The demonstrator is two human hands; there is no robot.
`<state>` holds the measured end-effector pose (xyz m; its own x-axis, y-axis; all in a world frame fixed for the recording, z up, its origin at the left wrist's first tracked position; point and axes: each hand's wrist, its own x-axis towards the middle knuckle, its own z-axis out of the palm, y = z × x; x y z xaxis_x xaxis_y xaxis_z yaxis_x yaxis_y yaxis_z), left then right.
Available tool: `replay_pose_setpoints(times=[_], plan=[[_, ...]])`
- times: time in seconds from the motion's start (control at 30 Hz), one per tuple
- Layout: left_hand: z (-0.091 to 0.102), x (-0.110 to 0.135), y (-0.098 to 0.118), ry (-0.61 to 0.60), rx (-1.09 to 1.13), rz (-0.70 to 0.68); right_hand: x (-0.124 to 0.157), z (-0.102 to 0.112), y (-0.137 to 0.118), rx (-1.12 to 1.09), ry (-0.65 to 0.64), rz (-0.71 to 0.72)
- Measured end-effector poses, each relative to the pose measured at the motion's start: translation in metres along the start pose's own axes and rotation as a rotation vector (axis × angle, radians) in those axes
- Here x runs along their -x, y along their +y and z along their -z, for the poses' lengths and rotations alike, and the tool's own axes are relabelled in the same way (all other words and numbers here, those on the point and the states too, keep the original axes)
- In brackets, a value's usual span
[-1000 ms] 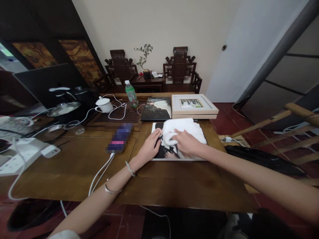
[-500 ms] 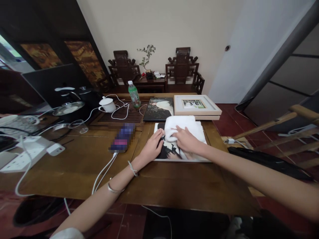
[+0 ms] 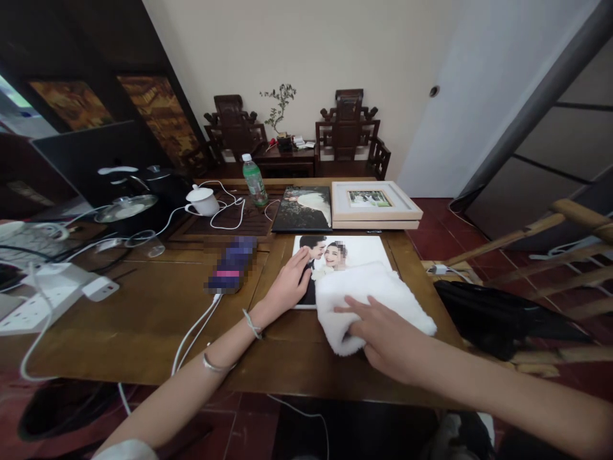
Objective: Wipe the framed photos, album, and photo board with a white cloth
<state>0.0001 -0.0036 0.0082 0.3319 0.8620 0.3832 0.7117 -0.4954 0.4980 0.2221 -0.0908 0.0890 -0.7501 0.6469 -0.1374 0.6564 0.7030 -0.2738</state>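
A printed portrait panel (image 3: 361, 248) showing two people lies flat on the wooden table in front of me. My left hand (image 3: 288, 281) rests on its left side, fingers stretched out flat and holding nothing. A folded white towel (image 3: 383, 281) covers the lower right of the panel and hangs over its near edge. My right hand (image 3: 385, 332) grips the towel from above, its fingers pressed into the folds; the thumb is partly hidden in the cloth.
Behind the panel lie a dark photo panel (image 3: 302, 214) and stacked light-wood frames (image 3: 407, 207). To the left are a phone (image 3: 232, 265) with cables, a green bottle (image 3: 255, 182), a lidded white cup (image 3: 203, 201), a plastic cup (image 3: 147, 244) and a power strip (image 3: 45, 297).
My right hand has drawn the towel toward me and slightly right, from the panel's upper part to its near edge, uncovering the two faces. My left hand stays nearly in place.
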Motion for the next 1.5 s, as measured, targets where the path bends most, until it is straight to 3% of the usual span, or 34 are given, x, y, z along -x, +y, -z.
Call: replay_pose_setpoints(times=[0.33, 0.5, 0.63, 0.8, 1.03, 1.23, 1.4, 1.5], plan=[[0.001, -0.001, 0.0, 0.007, 0.046, 0.018, -0.098, 0.022, 0.061, 0.209, 0.156, -0.088], [0.007, -0.002, 0.004, 0.112, 0.133, 0.082, -0.123, 0.015, 0.065, 0.289, 0.195, -0.035], [0.009, -0.002, 0.004, 0.173, 0.182, 0.104, -0.117, 0.006, 0.044, 0.29, 0.116, 0.063], [0.009, -0.001, 0.0, 0.178, 0.173, 0.109, -0.087, -0.002, 0.014, 0.228, 0.035, 0.183], [0.009, -0.001, 0.004, 0.14, 0.166, 0.092, -0.035, 0.006, 0.006, 0.039, -0.099, 0.319], [0.003, 0.002, 0.005, 0.021, 0.046, 0.038, -0.028, 0.036, 0.031, -0.067, -0.124, 0.023], [0.0, 0.002, 0.004, -0.017, -0.006, 0.026, -0.059, 0.041, 0.073, -0.045, 0.07, -0.058], [0.001, 0.001, 0.006, -0.025, -0.013, 0.001, -0.084, 0.044, 0.085, -0.111, 0.154, -0.067]])
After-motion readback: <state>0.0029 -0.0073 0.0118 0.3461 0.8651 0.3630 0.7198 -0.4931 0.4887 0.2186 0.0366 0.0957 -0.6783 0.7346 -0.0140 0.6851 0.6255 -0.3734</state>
